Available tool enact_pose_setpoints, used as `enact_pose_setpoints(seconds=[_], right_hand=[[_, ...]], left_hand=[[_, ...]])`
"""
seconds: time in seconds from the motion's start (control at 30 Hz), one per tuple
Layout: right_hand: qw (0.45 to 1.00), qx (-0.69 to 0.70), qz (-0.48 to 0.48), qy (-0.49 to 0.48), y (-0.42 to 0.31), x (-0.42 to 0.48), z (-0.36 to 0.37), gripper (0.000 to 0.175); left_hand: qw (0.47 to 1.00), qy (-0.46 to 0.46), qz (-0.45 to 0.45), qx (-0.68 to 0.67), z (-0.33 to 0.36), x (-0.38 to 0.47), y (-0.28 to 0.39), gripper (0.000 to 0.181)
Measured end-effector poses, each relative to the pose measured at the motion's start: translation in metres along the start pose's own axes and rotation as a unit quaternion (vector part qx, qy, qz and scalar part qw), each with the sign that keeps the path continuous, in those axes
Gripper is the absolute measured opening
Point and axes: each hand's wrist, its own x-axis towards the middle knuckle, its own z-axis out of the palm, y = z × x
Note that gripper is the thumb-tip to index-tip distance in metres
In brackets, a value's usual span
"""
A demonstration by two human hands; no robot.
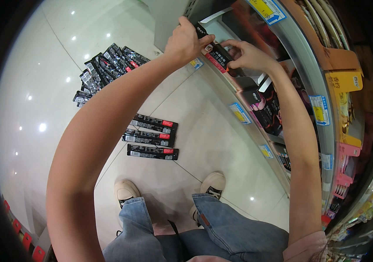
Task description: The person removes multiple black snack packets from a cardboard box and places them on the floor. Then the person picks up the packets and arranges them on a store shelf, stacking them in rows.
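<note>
At the front of a store shelf, my left hand (188, 42) grips the far end of a black cardboard display box (221, 57) with a red strip, its thumb over the edge. Fingers bent, my right hand (243, 57) touches the same box near its middle; whether it also holds something inside is hidden. The box lies on the shelf beside an open white flap. On the tiled floor, black foil packets (99, 70) lie in a fanned pile, partly behind my left forearm. Several more flat black packets (153, 152) lie in a row nearer my shoes.
Price tags line the curved shelf edge (212, 88). Another black box with pink print (265, 108) stands nearer on the same shelf. Above it, a higher shelf holds a yellow carton (345, 80) and pink cartons (348, 150). Red-tagged goods (26, 240) hang at the lower left.
</note>
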Motion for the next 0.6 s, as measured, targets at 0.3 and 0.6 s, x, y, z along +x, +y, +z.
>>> enact_pose_setpoints(seconds=[0.3, 0.6], right_hand=[[0.992, 0.083, -0.068, -0.064, -0.068, -0.041, 0.005, 0.054], [0.909, 0.314, 0.002, -0.274, -0.166, -0.1, 0.195, 0.072]], left_hand=[[0.966, 0.06, 0.238, 0.084, -0.096, -0.052, 0.038, 0.043], [0.993, 0.03, -0.057, -0.095, -0.161, -0.24, -0.031, 0.028]])
